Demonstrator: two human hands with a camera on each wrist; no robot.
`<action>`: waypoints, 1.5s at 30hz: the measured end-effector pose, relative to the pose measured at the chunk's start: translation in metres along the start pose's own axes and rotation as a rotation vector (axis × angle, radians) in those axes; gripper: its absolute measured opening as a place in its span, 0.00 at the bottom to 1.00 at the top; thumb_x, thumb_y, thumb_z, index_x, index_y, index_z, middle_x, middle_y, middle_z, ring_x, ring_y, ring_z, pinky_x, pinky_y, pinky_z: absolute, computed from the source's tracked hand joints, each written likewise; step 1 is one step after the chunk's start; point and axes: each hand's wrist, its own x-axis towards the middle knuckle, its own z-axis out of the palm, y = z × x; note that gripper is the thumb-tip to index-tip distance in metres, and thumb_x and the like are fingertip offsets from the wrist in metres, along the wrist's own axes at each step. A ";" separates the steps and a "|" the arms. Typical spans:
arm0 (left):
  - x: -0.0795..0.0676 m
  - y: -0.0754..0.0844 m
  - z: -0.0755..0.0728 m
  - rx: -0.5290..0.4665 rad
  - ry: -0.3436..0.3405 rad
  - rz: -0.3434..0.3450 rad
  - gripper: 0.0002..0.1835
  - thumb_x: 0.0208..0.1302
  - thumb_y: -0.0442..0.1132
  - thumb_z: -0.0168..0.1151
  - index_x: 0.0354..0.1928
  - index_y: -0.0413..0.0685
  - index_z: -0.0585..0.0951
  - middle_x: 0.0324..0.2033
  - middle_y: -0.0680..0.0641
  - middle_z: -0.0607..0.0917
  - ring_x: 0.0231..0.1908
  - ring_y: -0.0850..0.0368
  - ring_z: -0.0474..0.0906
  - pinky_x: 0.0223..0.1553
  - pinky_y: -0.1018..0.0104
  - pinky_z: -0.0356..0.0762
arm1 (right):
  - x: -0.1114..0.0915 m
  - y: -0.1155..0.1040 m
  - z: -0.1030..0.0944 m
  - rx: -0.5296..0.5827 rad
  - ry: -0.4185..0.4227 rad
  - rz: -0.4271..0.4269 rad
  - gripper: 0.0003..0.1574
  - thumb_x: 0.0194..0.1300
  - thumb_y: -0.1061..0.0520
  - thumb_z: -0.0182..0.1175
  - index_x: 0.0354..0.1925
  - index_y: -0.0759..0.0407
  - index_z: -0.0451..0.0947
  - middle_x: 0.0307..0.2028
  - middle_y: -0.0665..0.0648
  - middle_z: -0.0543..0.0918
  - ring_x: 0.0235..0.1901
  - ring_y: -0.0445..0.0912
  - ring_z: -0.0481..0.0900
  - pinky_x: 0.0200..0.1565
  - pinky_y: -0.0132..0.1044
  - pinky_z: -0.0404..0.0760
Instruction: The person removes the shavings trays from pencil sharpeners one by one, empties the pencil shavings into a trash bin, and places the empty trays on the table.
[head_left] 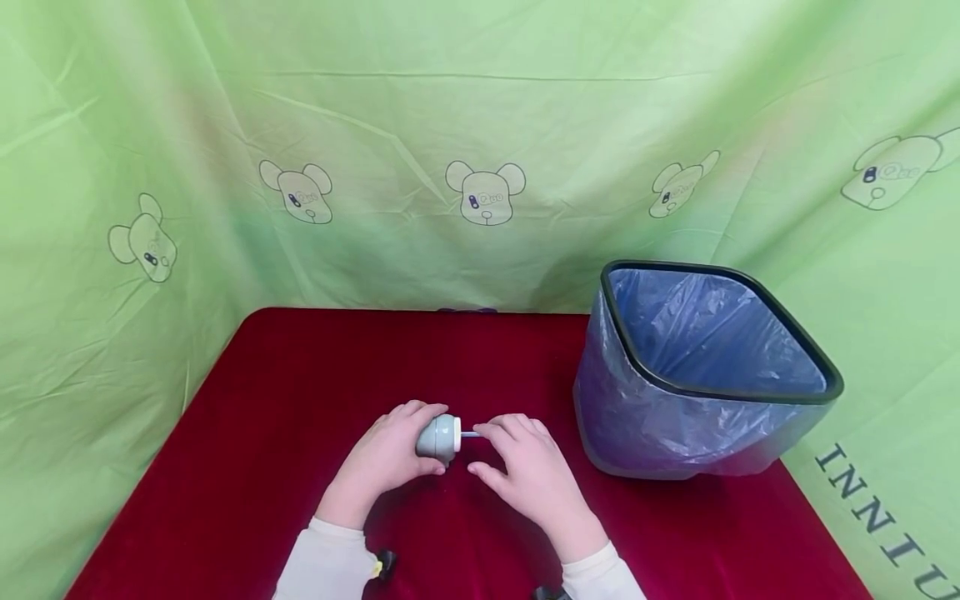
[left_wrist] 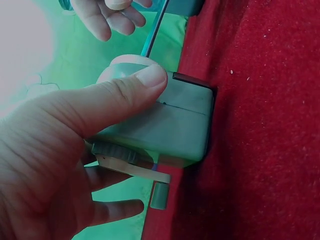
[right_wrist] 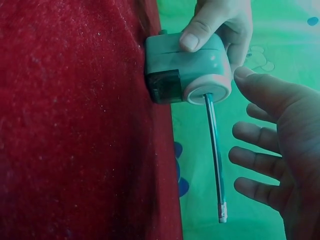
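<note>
On the red cloth-covered table, my left hand (head_left: 386,450) grips a grey-green crank pencil sharpener (head_left: 438,438), thumb on one side and fingers around the other. Its crank handle (left_wrist: 134,169) shows beneath the thumb in the left wrist view, and a dark window (right_wrist: 166,86) is visible in the right wrist view. A striped pencil (right_wrist: 215,150) sticks out of the sharpener's white round front, eraser end outward. Beside the pencil, my right hand (head_left: 528,467) has its fingers spread and relaxed, and a gap separates them from the pencil in the right wrist view.
A black-rimmed bin (head_left: 738,393) lined with a translucent bluish bag stands on the table's right side. Green curtain (head_left: 390,108) with printed bear heads surrounds the table at the back and both sides. Red cloth (head_left: 330,358) covers the tabletop.
</note>
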 end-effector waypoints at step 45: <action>-0.001 0.016 -0.022 -0.087 0.108 -0.086 0.37 0.47 0.47 0.84 0.61 0.61 0.79 0.52 0.60 0.81 0.45 0.61 0.77 0.48 0.58 0.78 | -0.005 0.013 -0.012 0.016 -0.013 0.081 0.28 0.60 0.37 0.72 0.55 0.46 0.84 0.49 0.47 0.85 0.53 0.47 0.81 0.59 0.48 0.78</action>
